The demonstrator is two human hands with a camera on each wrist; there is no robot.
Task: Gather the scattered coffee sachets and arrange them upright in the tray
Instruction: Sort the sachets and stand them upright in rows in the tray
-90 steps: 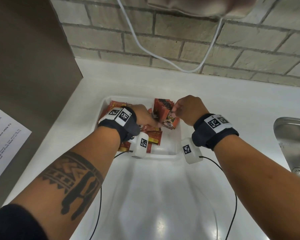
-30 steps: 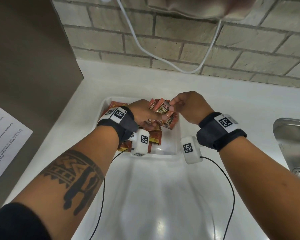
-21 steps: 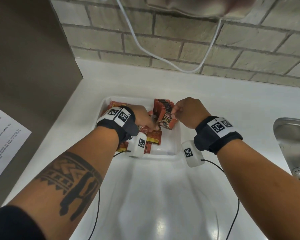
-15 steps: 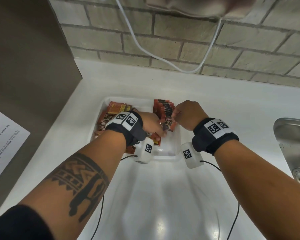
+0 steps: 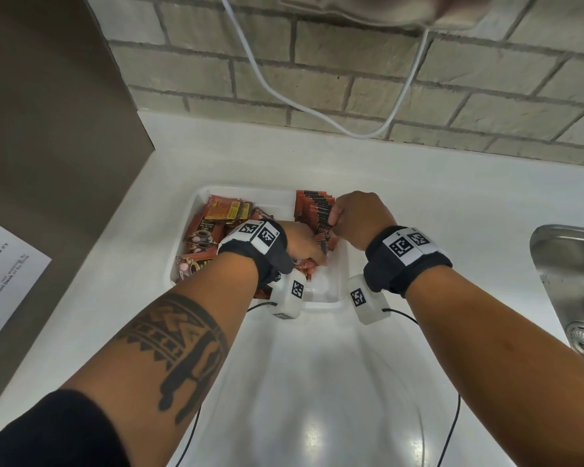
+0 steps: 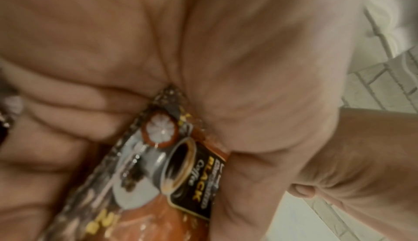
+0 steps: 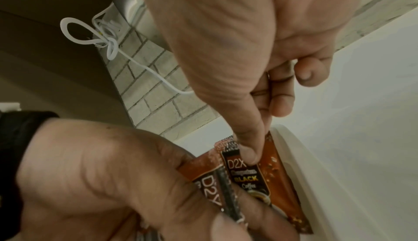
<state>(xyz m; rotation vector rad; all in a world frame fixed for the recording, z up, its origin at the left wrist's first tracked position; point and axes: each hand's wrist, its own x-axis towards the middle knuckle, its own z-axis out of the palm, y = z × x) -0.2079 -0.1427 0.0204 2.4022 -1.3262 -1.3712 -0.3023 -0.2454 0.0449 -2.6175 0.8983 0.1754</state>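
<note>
A white tray (image 5: 270, 190) sits on the counter. Red-brown coffee sachets (image 5: 213, 224) lie flat in a loose pile in its left half. A row of upright sachets (image 5: 312, 207) stands at its far right. My right hand (image 5: 334, 219) pinches the near end of that row, its thumb (image 7: 248, 155) pressing a "D2X Black Coffee" sachet (image 7: 264, 178) beside the tray wall. My left hand (image 5: 319, 256) is just in front of the row and grips a sachet (image 6: 181, 169) between thumb and curled fingers. What lies under the left hand is hidden.
A steel sink (image 5: 573, 284) opens at the right edge of the white counter (image 5: 317, 382). A brick wall (image 5: 317, 79) with a hanging white cable (image 5: 317, 112) is behind the tray. A brown panel (image 5: 48, 129) and a printed sheet (image 5: 4, 274) stand on the left.
A second ago both hands held a bunch of sachets lifted above the tray; they lowered it into the right end. My left hand shifted right, uncovering the flat pile on the left.
</note>
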